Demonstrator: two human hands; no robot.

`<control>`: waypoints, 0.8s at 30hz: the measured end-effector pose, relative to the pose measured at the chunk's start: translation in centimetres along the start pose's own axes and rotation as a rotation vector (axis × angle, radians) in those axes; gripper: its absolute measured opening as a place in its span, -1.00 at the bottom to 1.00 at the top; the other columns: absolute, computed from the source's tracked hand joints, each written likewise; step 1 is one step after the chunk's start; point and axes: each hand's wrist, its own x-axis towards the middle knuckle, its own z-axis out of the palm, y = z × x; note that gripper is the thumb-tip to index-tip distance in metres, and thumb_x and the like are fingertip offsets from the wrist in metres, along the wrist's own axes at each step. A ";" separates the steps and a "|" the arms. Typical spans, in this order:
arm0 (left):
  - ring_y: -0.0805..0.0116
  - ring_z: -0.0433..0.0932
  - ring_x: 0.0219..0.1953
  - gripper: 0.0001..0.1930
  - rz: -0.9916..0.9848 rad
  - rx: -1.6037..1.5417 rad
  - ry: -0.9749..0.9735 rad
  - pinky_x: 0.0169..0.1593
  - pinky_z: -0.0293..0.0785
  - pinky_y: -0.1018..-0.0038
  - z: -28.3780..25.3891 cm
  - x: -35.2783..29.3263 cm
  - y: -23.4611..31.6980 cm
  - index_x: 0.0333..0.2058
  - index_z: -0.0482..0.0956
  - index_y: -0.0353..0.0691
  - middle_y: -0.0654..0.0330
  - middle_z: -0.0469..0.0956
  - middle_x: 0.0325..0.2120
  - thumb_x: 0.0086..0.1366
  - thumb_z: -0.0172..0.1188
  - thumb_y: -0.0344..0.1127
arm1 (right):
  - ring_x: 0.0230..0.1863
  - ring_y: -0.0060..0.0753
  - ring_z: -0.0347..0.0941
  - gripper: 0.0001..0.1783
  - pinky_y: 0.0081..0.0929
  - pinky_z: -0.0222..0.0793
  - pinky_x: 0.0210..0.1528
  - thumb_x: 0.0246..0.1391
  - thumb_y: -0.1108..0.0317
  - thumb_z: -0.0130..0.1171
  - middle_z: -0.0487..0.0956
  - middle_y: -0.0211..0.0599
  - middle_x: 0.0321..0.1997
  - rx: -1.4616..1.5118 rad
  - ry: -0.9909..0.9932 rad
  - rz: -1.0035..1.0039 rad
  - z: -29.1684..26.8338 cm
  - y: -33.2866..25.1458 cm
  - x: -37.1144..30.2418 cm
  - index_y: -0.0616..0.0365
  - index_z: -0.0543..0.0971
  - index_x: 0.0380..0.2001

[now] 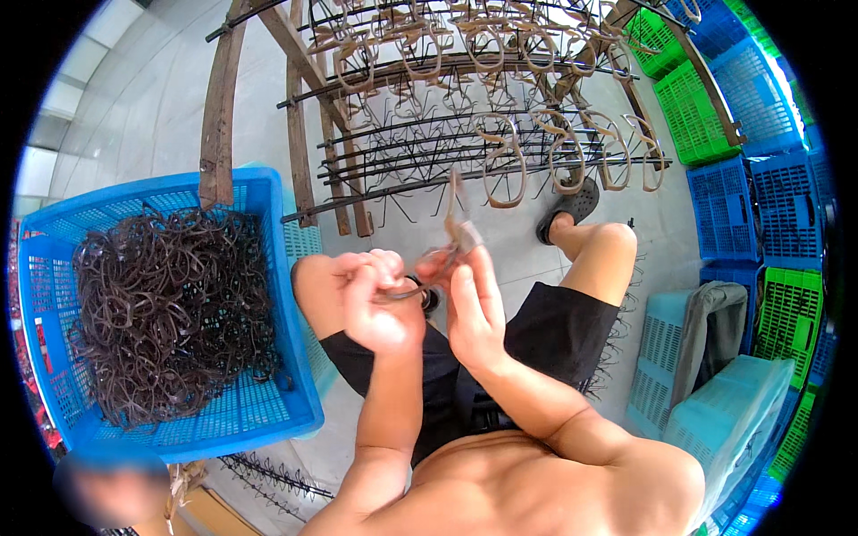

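In front of my lap, both hands are raised and working on a thin brown strip [453, 198]. My right hand [472, 308] pinches it between thumb and fingers, and its upper end stands up blurred above the fingertips. My left hand [382, 299] is curled closed. A dark part of the strip runs from its palm toward my right hand. Just beyond, a rack of black rods with hooks [393, 194] carries similar brown looped strips [503, 170]. At my left, a blue basket [299, 393] holds a tangled heap of dark strips [170, 313].
Wooden posts [217, 116] support the rack. Green crates [693, 112] and blue crates [786, 210] are stacked at right, near a light-blue crate [657, 348] with grey cloth [715, 326]. Hooked rods [277, 482] lie behind the basket. A person's blurred head [112, 487] shows lower left.
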 end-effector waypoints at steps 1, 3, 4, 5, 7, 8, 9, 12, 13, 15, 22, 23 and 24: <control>0.41 0.24 -0.57 -0.93 -0.011 0.068 -0.061 -0.42 0.17 0.51 -1.4 -0.2 -1.2 -0.40 0.37 -0.25 0.21 0.30 -0.69 0.10 -0.05 -0.50 | -0.26 -0.47 0.41 -0.58 -0.43 0.37 -0.14 0.27 0.41 -0.32 0.41 -0.18 -0.14 -0.207 0.061 -0.157 0.4 0.1 1.3 0.19 0.07 0.19; 0.44 0.31 -0.47 -0.92 -0.074 0.154 -0.048 -0.32 0.25 0.53 -2.7 -1.0 -3.3 -0.36 0.38 -0.27 0.25 0.35 -0.56 0.14 -0.01 -0.52 | -0.39 -0.54 0.42 -0.64 -0.54 0.38 -0.36 0.25 0.45 -0.30 0.42 -0.16 -0.14 -0.197 0.133 -0.187 0.9 -0.4 3.2 0.19 0.14 0.11; 0.46 0.33 -0.43 -0.92 -0.085 0.218 -0.005 -0.29 0.27 0.54 -2.5 -1.1 -4.0 -0.34 0.39 -0.28 0.26 0.38 -0.50 0.16 0.00 -0.52 | -0.46 -0.57 0.42 -0.67 -0.60 0.39 -0.46 0.24 0.47 -0.28 0.42 -0.15 -0.14 -0.188 0.168 -0.202 1.1 -0.6 4.1 0.19 0.17 0.08; 0.52 0.34 -0.35 -0.88 -0.128 0.274 -0.061 -0.24 0.30 0.57 -3.6 -0.4 -4.6 -0.26 0.39 -0.29 0.26 0.39 -0.39 0.21 0.00 -0.46 | -0.66 -0.66 0.34 -0.80 -0.70 0.25 -0.70 0.23 0.44 -0.18 0.49 -0.21 -0.27 -0.215 0.240 -0.227 1.0 -0.3 5.4 0.21 0.29 -0.09; 0.54 0.33 -0.34 -0.83 -0.198 0.443 -0.016 -0.23 0.29 0.59 -3.4 1.6 -5.2 -0.19 0.38 -0.29 0.26 0.40 -0.39 0.24 -0.01 -0.43 | -0.71 -0.69 0.30 -0.82 -0.70 0.21 -0.74 0.22 0.39 -0.12 0.51 -0.27 -0.37 -0.304 0.318 -0.224 0.0 1.0 7.9 0.21 0.33 -0.14; 0.54 0.33 -0.33 -0.81 -0.234 0.524 0.005 -0.23 0.29 0.60 -2.9 2.6 -5.6 -0.16 0.37 -0.29 0.26 0.40 -0.38 0.25 -0.01 -0.41 | -0.74 -0.70 0.28 -0.82 -0.70 0.19 -0.75 0.22 0.37 -0.09 0.52 -0.30 -0.43 -0.350 0.358 -0.226 -0.4 1.3 8.8 0.21 0.35 -0.16; 0.56 0.34 -0.35 -0.71 -0.269 0.583 -0.002 -0.24 0.30 0.60 -2.8 3.3 -6.0 -0.04 0.33 -0.29 0.26 0.41 -0.37 0.30 -0.02 -0.33 | -0.70 -0.74 0.26 -0.81 -0.69 0.21 -0.68 0.20 0.33 -0.02 0.43 -0.47 -0.64 -0.322 0.429 -0.128 -0.1 1.2 9.5 0.26 0.41 -0.26; 0.53 0.42 -0.41 -0.68 -0.241 0.618 -0.089 -0.33 0.39 0.58 -2.4 4.9 -6.8 -0.04 0.39 -0.29 0.28 0.45 -0.42 0.33 -0.06 -0.23 | -0.75 -0.73 0.25 -0.82 -0.73 0.16 -0.75 0.20 0.32 -0.03 0.42 -0.45 -0.62 -0.229 0.526 -0.175 0.2 2.7 10.9 0.20 0.40 -0.22; 0.53 0.43 -0.41 -0.69 -0.245 0.625 -0.116 -0.32 0.40 0.58 -2.3 5.1 -6.8 -0.05 0.40 -0.29 0.27 0.47 -0.42 0.34 -0.07 -0.23 | -0.74 -0.75 0.24 -0.82 -0.73 0.16 -0.75 0.21 0.32 -0.04 0.37 -0.49 -0.64 -0.258 0.534 -0.199 0.3 3.0 11.3 0.21 0.40 -0.21; 0.52 0.46 -0.40 -0.70 -0.250 0.638 -0.167 -0.32 0.43 0.58 -2.1 5.3 -6.8 -0.07 0.43 -0.29 0.25 0.49 -0.40 0.35 -0.08 -0.23 | -0.71 -0.75 0.25 -0.81 -0.70 0.20 -0.70 0.21 0.33 -0.07 0.39 -0.49 -0.64 -0.273 0.555 -0.201 0.6 3.1 11.7 0.25 0.41 -0.22; 0.53 0.49 -0.41 -0.75 -0.226 0.653 -0.158 -0.30 0.43 0.59 -2.6 5.4 -7.0 -0.12 0.44 -0.32 0.22 0.55 -0.40 0.33 -0.04 -0.30 | -0.68 -0.77 0.27 -0.82 -0.73 0.24 -0.67 0.21 0.35 -0.08 0.34 -0.55 -0.66 -0.132 0.464 -0.108 0.7 2.2 11.9 0.25 0.41 -0.36; 0.53 0.49 -0.41 -0.76 -0.208 0.668 -0.155 -0.30 0.43 0.59 -2.6 5.4 -7.1 -0.13 0.45 -0.32 0.22 0.55 -0.41 0.33 -0.03 -0.31 | -0.68 -0.77 0.27 -0.82 -0.73 0.24 -0.67 0.21 0.35 -0.07 0.33 -0.56 -0.67 -0.088 0.456 -0.090 0.9 2.1 11.7 0.25 0.40 -0.37; 0.53 0.50 -0.41 -0.77 -0.188 0.684 -0.154 -0.30 0.43 0.59 -2.5 5.4 -7.1 -0.14 0.45 -0.33 0.22 0.55 -0.41 0.33 -0.03 -0.32 | -0.69 -0.78 0.24 -0.83 -0.74 0.19 -0.69 0.20 0.35 -0.06 0.33 -0.56 -0.67 -0.096 0.460 -0.111 0.9 2.4 11.7 0.23 0.42 -0.36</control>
